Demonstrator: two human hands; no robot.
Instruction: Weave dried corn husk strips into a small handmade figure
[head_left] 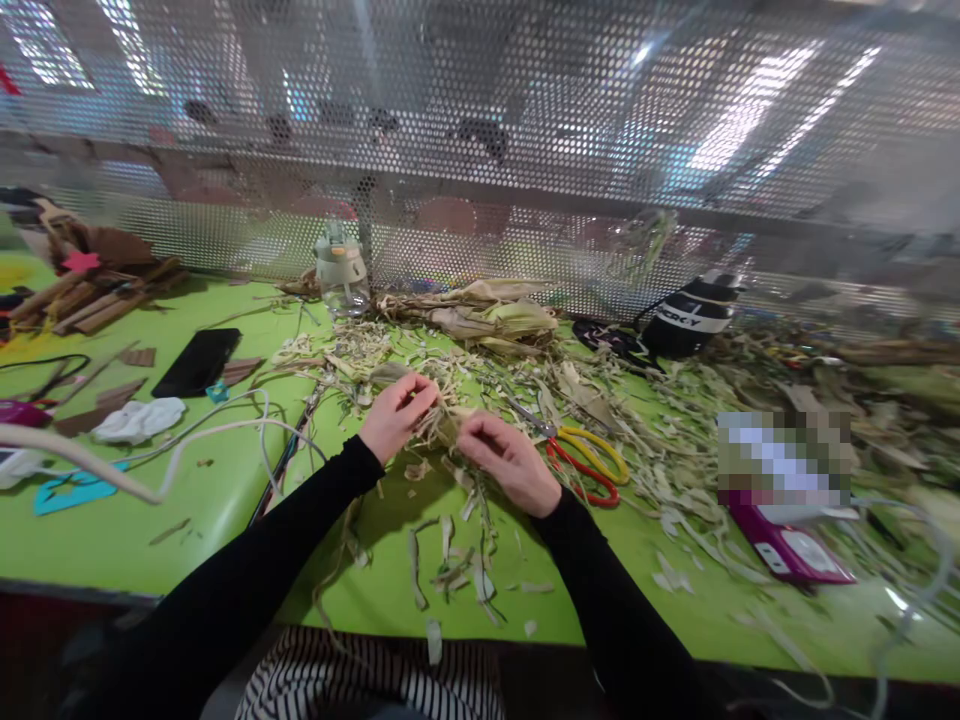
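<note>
Spanning the short gap between the left hand point(397, 415) and the right hand point(514, 465), a small bundle of husk strips point(448, 428) sits right at the grip; its long axis is hard to read, though it seems to run roughly crosswise, from one set of fingertips to the other; both hands look pinched closed on it, and neither is clearly nearer, since each appears to touch a side; nearer the wearer than the grip, loose scraps point(416, 570) lie on the green desk point(217, 530); just right of the right hand, scissors point(561, 440) with red and yellow handles lie with their blades pointing away and leftward; beyond the grip, a heap of dry husks point(495, 318) rests near a perforated screen point(480, 215); as for containers, a clear bottle point(343, 268) stands beyond and left of the grip, and whether it holds anything cannot be told; a black bottle point(690, 340) with a white band sits beyond and right, its dark wall hiding whatever is inside; well left of the grip lie a phone point(196, 362) and a crumpled tissue point(139, 420).
</note>
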